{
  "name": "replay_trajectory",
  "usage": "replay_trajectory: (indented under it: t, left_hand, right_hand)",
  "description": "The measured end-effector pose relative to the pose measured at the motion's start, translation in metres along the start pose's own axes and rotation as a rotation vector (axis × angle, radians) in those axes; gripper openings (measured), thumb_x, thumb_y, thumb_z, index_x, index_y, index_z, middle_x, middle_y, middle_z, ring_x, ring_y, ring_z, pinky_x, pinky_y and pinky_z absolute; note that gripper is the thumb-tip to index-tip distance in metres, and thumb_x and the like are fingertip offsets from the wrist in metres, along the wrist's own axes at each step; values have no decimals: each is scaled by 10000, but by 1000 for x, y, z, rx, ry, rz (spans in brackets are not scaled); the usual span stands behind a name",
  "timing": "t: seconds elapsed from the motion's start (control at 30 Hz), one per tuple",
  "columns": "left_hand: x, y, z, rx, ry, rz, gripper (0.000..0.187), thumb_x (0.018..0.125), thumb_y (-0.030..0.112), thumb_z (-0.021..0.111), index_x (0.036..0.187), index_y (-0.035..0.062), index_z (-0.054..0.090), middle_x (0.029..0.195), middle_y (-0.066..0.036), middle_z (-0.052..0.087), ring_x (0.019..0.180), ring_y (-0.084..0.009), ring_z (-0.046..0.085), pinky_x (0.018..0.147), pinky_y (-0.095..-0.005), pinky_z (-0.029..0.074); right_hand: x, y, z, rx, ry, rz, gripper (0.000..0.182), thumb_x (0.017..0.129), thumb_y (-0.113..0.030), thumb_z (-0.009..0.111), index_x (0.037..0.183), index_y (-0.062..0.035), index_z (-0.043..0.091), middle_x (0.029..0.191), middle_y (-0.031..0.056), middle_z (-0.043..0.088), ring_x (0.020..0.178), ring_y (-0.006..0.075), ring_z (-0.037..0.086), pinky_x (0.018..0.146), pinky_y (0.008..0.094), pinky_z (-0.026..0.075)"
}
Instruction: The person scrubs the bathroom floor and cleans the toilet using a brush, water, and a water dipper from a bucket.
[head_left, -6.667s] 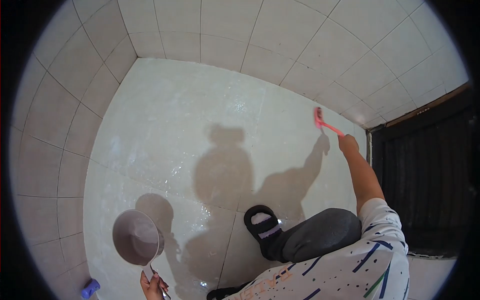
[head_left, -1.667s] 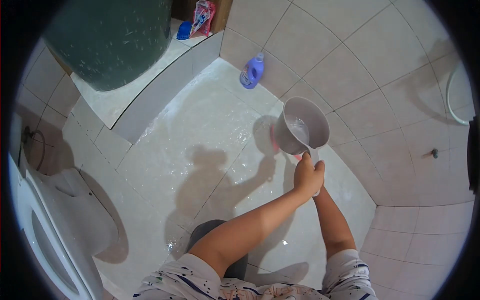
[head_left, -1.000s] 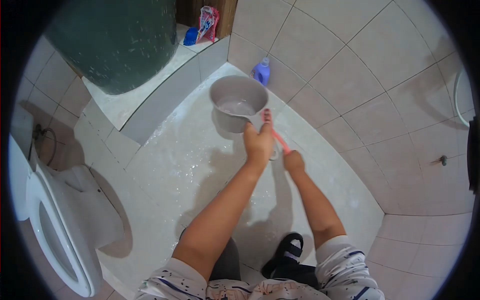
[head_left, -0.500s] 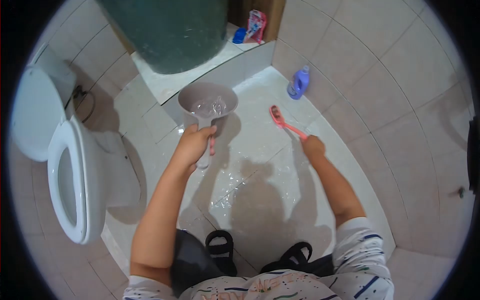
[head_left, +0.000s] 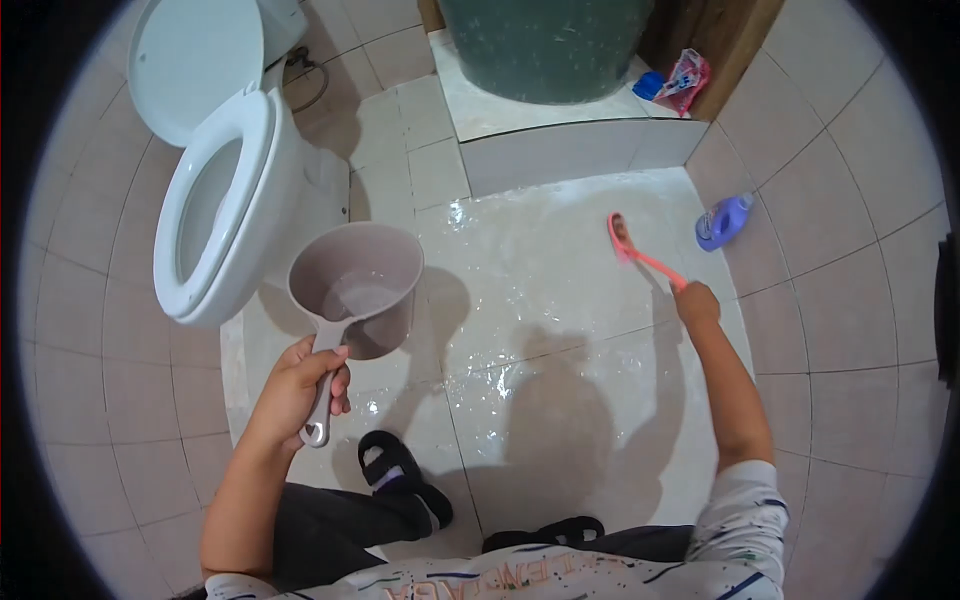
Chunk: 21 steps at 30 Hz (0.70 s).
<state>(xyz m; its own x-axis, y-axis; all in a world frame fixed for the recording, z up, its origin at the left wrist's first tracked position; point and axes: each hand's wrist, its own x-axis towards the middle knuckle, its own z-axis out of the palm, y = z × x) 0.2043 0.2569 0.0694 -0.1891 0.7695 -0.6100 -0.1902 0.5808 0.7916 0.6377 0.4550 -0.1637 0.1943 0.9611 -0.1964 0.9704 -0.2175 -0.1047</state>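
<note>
My left hand [head_left: 306,388] is closed around the handle of a greyish-pink water dipper [head_left: 385,325], held above the wet floor beside the toilet. A little water shows at the bottom of the dipper. Out to the right, my right hand [head_left: 697,303] grips the end of a pink-orange scrub brush [head_left: 655,266]. The brush's head points away from me, close over the wet tiles. Light glints off water on the floor [head_left: 480,300] between the two hands, where my shadow also falls.
At the left stands a white toilet [head_left: 225,200] with its lid up. A big green water container [head_left: 545,45] rests on a tiled ledge [head_left: 560,155], with a pink-and-blue packet [head_left: 683,80] beside it. A purple bottle [head_left: 724,222] sits by the right wall. Black sandals [head_left: 400,470] are on my feet.
My view has turned left. The dipper has moved left and nearer to me, and less water shows in it. My left foot has stepped outward. The brush stays in my right hand.
</note>
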Motion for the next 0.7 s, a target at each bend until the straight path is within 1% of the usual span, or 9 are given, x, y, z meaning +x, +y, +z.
replay_trajectory:
  t: [0.1, 0.17, 0.2, 0.23, 0.27, 0.33, 0.4, 0.5, 0.7]
  left_hand:
    - [1, 4, -1, 16, 25, 29, 105, 769, 136, 468, 750, 44, 421, 494, -21, 432, 372, -107, 402, 432, -237, 384]
    - [8, 14, 3, -29, 4, 71, 124, 777, 157, 452, 759, 34, 447, 494, -11, 428, 371, -91, 396, 436, -228, 386]
    - [14, 24, 3, -45, -12, 77, 124, 777, 157, 452, 759, 34, 447, 494, -11, 428, 371, -91, 396, 436, -228, 386]
    - [21, 32, 1, -144, -49, 49, 135, 781, 160, 445, 769, 27, 451, 495, -9, 428, 372, -86, 397, 435, -228, 388]
    - [27, 39, -2, -240, -80, 23, 146, 785, 164, 437, 778, 19, 455, 496, -6, 428, 374, -80, 398, 434, -227, 389]
    - [31, 50, -2, -177, -100, 84, 137, 784, 160, 443, 767, 24, 445, 498, -2, 429, 376, -77, 399, 431, -225, 389]
    - [32, 55, -6, -112, -103, 130, 131, 784, 155, 448, 756, 28, 435, 499, 1, 429, 378, -73, 400, 428, -223, 389]
    - [29, 61, -12, 1, -132, 226, 154, 772, 140, 481, 689, 67, 375, 498, 6, 429, 377, -67, 403, 429, -207, 392]
    - [22, 58, -26, 11, -127, 210, 158, 767, 159, 487, 681, 61, 399, 487, 6, 428, 377, -68, 404, 430, -207, 393]
  right_hand:
    - [13, -64, 58, 247, 77, 50, 458, 761, -433, 418, 759, -7, 584, 752, 187, 576, 739, 337, 558, 607, 414, 441]
    - [-26, -125, 74, 403, -88, 44, 408, 766, -384, 417, 761, -12, 583, 758, 183, 576, 746, 330, 559, 608, 417, 440]
    - [-52, -146, 79, 443, -195, -76, 403, 763, -375, 421, 761, -5, 581, 762, 187, 574, 749, 330, 556, 606, 408, 441]
    - [-81, -154, 100, 285, -28, -430, 376, 758, -368, 433, 773, -24, 584, 772, 184, 572, 750, 325, 555, 620, 395, 443]
    - [-113, -173, 67, 244, -242, -354, 370, 741, -394, 455, 774, -50, 586, 783, 163, 574, 754, 315, 553, 640, 383, 442]
    - [-139, -170, 45, 40, -455, -518, 392, 717, -435, 473, 781, -66, 588, 797, 141, 578, 764, 299, 553, 660, 381, 438]
    - [-127, -136, 24, -120, -452, -472, 385, 734, -420, 443, 816, -76, 596, 855, 116, 580, 784, 275, 556, 681, 375, 433]
    - [-69, -97, 6, -152, -252, -178, 435, 715, -456, 478, 779, -42, 593, 798, 164, 579, 738, 304, 565, 625, 387, 446]
    - [-59, -211, 55, 205, -114, -44, 355, 754, -361, 453, 793, -38, 595, 806, 170, 579, 763, 317, 561, 642, 396, 448]
